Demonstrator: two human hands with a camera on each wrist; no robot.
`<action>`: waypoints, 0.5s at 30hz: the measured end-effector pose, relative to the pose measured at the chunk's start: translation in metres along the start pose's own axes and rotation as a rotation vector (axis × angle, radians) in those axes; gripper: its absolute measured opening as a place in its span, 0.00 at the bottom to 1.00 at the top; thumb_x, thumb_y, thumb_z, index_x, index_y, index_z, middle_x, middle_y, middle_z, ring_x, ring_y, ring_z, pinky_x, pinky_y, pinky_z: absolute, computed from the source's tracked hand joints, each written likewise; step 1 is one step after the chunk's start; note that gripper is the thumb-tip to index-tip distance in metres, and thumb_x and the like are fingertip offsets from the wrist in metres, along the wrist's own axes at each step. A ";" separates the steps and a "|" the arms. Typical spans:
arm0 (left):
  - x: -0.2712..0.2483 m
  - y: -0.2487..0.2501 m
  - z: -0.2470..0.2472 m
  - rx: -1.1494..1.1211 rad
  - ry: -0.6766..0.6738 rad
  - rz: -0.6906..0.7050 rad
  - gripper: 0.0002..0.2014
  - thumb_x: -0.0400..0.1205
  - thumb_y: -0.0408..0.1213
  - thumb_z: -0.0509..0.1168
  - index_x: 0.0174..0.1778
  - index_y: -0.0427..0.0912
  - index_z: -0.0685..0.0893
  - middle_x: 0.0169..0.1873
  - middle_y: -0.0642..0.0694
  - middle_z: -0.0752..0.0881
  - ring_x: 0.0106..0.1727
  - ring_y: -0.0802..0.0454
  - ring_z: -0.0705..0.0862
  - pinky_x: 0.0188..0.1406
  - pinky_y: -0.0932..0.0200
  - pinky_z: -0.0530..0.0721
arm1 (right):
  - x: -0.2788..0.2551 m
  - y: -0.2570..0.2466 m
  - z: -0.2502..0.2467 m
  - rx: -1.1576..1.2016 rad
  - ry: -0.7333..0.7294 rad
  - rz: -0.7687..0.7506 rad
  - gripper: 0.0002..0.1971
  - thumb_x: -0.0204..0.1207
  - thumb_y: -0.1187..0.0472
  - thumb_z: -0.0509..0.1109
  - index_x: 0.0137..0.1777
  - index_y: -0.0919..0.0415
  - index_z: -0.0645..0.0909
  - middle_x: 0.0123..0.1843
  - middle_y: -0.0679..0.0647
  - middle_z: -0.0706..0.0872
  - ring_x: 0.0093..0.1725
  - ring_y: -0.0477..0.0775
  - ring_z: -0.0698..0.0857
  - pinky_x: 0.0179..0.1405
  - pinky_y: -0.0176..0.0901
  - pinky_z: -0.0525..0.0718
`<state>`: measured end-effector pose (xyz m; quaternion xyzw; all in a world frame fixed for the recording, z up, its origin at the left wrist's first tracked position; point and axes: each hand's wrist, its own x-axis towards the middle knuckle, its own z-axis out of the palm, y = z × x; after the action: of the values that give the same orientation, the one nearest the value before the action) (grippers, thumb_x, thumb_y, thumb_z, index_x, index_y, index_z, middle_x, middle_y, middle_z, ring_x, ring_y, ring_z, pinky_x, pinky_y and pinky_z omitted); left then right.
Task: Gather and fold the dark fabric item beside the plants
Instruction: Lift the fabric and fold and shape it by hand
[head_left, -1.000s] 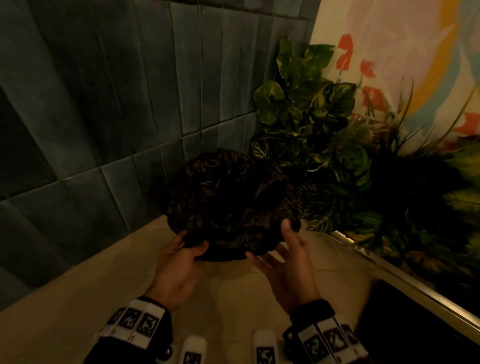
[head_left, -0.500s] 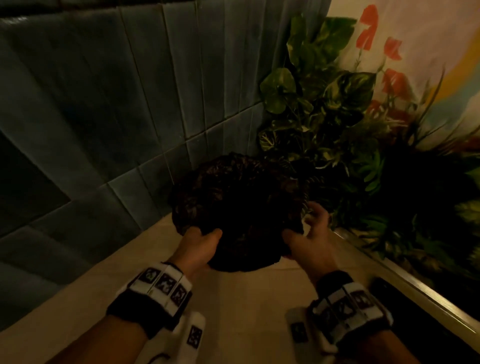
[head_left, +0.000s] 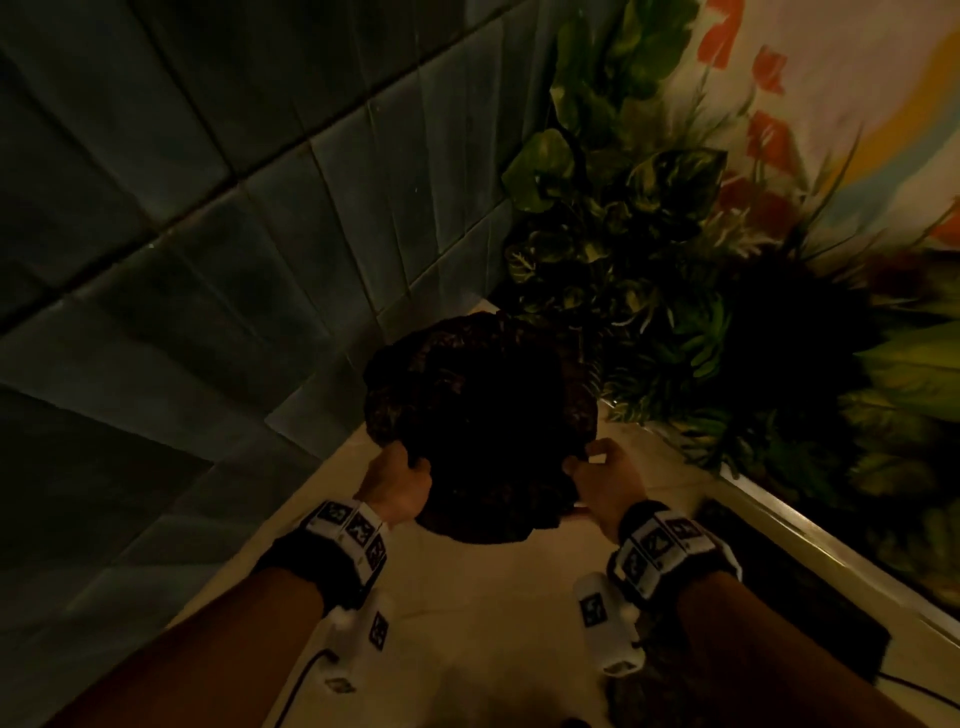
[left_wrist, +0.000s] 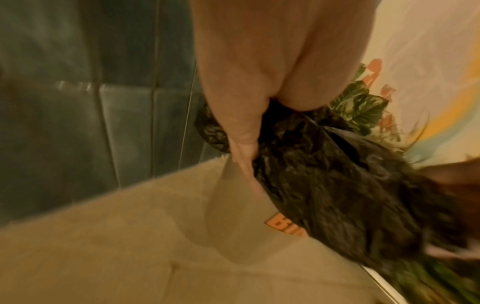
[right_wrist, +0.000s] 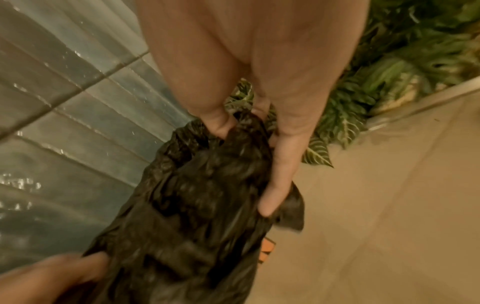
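Near the corner where the tiled wall (head_left: 218, 218) meets the plants (head_left: 649, 249), I hold the dark fabric (head_left: 478, 415) up above the beige floor (head_left: 467, 623). It does not seem to touch the floor, though the dim light makes this hard to say for sure. My left hand (head_left: 397, 480) grips its left edge with the fingers curled around a bunch of the material, and my right hand (head_left: 605, 483) pinches the right edge in the same way. I take it at two opposite sides so that the crumpled bundle can hang and open between my hands; I think this is needed before any clean fold. The fabric is just beside the leaves but I keep it toward the wall side, probably so it does not catch on them. A small orange label (left_wrist: 284, 225) shows under the lower part of it. I judge the gathering is done and the folding is not yet begun.
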<state>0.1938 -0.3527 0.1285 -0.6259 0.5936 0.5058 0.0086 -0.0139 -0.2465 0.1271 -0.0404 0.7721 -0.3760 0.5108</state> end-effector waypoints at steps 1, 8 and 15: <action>0.006 0.010 -0.009 0.031 -0.006 0.016 0.22 0.86 0.37 0.53 0.77 0.38 0.65 0.73 0.35 0.74 0.71 0.37 0.74 0.72 0.49 0.72 | 0.000 -0.011 0.000 0.022 -0.012 0.012 0.10 0.73 0.61 0.71 0.43 0.50 0.71 0.57 0.63 0.85 0.52 0.69 0.87 0.44 0.70 0.89; 0.079 0.076 -0.043 0.200 0.038 0.146 0.26 0.87 0.32 0.50 0.82 0.41 0.55 0.81 0.39 0.60 0.81 0.39 0.59 0.79 0.52 0.56 | 0.040 -0.070 0.006 -0.098 -0.111 0.013 0.09 0.70 0.63 0.71 0.41 0.56 0.71 0.60 0.69 0.82 0.55 0.72 0.86 0.48 0.70 0.88; 0.178 0.114 -0.044 0.237 0.018 0.132 0.25 0.86 0.32 0.52 0.81 0.39 0.60 0.79 0.37 0.65 0.78 0.38 0.65 0.77 0.52 0.62 | 0.113 -0.094 0.018 -0.031 -0.284 0.099 0.08 0.76 0.74 0.66 0.53 0.68 0.72 0.62 0.66 0.84 0.55 0.69 0.87 0.45 0.59 0.91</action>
<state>0.0972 -0.5432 0.1026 -0.5843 0.6894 0.4259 0.0440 -0.0831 -0.3741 0.0962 -0.0627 0.6987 -0.3290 0.6322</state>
